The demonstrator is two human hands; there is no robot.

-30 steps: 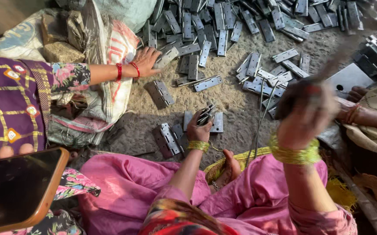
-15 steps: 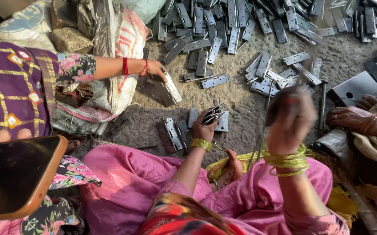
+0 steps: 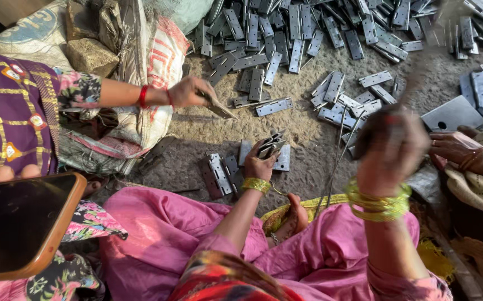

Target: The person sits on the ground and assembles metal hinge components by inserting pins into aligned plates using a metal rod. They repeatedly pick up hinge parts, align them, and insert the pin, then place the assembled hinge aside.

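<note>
My left hand (image 3: 259,165), with a gold bangle, grips a small stack of grey metal hinges (image 3: 272,145) standing on a flat hinge plate (image 3: 282,160) on the sandy floor. My right hand (image 3: 393,146) is raised in a fist, blurred by motion, closed around a dark tool whose shape I cannot make out. It hangs to the right of the stack and above it. My pink-clad legs (image 3: 163,234) are folded below both hands.
A large pile of loose hinges (image 3: 286,33) covers the floor ahead. A co-worker's hand (image 3: 188,92) at left holds one hinge beside stuffed sacks (image 3: 113,67). Another person's hand (image 3: 453,146) rests at right near a square metal plate (image 3: 452,114). A phone (image 3: 21,223) is at lower left.
The co-worker at left has taken a hinge from the pile and drawn it back toward the sacks. My left hand stays on the stack; my right hand stays raised and blurred.
</note>
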